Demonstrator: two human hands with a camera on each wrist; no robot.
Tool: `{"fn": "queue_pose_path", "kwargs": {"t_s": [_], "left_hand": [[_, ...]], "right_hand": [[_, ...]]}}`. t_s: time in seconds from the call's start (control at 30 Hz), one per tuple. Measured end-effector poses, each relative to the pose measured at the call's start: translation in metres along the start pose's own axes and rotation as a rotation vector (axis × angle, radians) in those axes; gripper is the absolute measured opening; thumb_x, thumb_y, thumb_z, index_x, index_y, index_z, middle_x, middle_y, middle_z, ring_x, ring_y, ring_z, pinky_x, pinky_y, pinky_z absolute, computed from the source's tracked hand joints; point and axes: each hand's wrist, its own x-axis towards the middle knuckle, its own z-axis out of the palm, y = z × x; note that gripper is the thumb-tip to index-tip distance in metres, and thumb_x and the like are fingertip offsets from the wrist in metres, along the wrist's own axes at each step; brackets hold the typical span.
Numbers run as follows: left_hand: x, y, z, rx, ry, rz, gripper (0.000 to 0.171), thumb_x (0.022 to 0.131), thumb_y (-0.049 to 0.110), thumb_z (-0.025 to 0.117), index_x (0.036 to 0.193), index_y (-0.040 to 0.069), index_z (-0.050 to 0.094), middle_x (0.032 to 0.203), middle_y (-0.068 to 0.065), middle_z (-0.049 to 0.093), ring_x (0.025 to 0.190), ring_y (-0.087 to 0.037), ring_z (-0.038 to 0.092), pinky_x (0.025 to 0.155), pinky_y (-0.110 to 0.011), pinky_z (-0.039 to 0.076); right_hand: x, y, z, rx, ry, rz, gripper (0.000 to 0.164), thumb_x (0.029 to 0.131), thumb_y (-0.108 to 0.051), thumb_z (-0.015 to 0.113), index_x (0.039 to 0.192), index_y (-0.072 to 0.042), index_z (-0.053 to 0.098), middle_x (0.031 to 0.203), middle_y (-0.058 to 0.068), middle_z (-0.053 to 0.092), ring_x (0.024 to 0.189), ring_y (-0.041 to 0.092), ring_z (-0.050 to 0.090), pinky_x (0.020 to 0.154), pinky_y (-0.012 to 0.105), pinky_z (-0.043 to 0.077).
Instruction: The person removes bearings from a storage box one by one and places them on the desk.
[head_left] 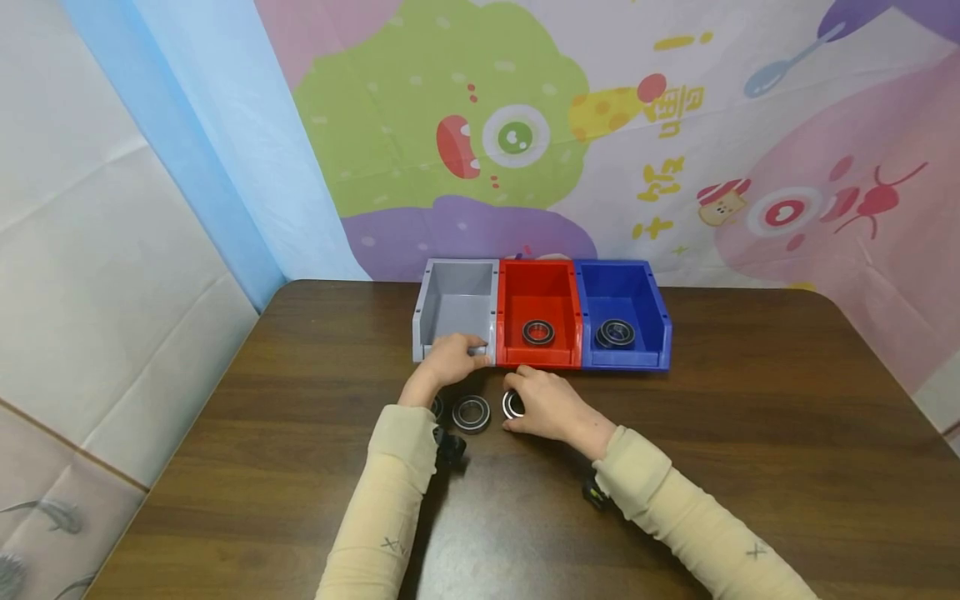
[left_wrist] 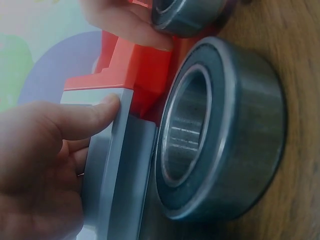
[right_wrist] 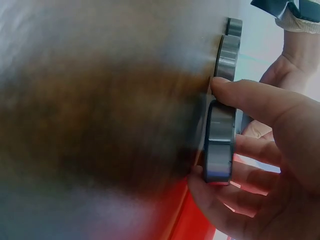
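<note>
My left hand (head_left: 452, 358) is at the front of the grey bin (head_left: 459, 283), its thumb on the front rim and its other fingers curled behind the front wall. My right hand (head_left: 551, 404) pinches a ball bearing (right_wrist: 220, 142) by its outer edge, thumb on one side and a fingertip on the other, in front of the red bin (head_left: 536, 287). Between the hands a second bearing (left_wrist: 255, 125) lies flat on the table. Another bearing (head_left: 438, 406) is mostly hidden behind my left wrist.
The red bin has one bearing (head_left: 527, 332) inside. Bearings (head_left: 628, 335) overlap in the blue bin (head_left: 615, 287). All three bins stand side by side at the back of the brown table (head_left: 750, 417), against a printed cloth (head_left: 637, 242).
</note>
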Motion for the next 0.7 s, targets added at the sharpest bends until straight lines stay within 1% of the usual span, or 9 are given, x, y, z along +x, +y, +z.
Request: {"fn": "queue_pose_path", "kwargs": {"t_s": [0.23,0.53,0.7], "left_hand": [[0.000,0.000,0.000,-0.004,-0.001,-0.004,0.038,0.085,0.027,0.061,0.118,0.006,0.061,0.117,-0.011,0.061,0.112,-0.034,0.049,0.098,-0.046,0.034],[0.000,0.001,-0.001,-0.008,-0.011,-0.014,0.039,0.086,0.027,0.061,0.119,0.007,0.060,0.119,-0.011,0.061,0.114,-0.035,0.047,0.098,-0.047,0.033],[0.000,0.001,-0.001,-0.008,-0.007,-0.013,0.038,0.086,0.027,0.061,0.118,0.007,0.061,0.118,-0.011,0.061,0.113,-0.035,0.048,0.097,-0.047,0.034]], "right_hand": [[0.002,-0.002,0.001,-0.014,-0.045,0.001,0.043,0.067,-0.037,0.077,0.096,-0.009,0.062,0.089,0.003,0.058,0.079,0.018,0.057,0.069,0.033,0.049],[0.002,-0.008,-0.003,-0.049,-0.062,-0.016,0.045,0.067,-0.037,0.078,0.097,-0.007,0.062,0.090,0.007,0.060,0.080,0.022,0.059,0.069,0.036,0.050],[0.002,-0.010,-0.003,-0.064,-0.069,-0.019,0.044,0.067,-0.035,0.078,0.096,-0.006,0.063,0.087,0.007,0.060,0.077,0.022,0.058,0.067,0.036,0.050]]}}
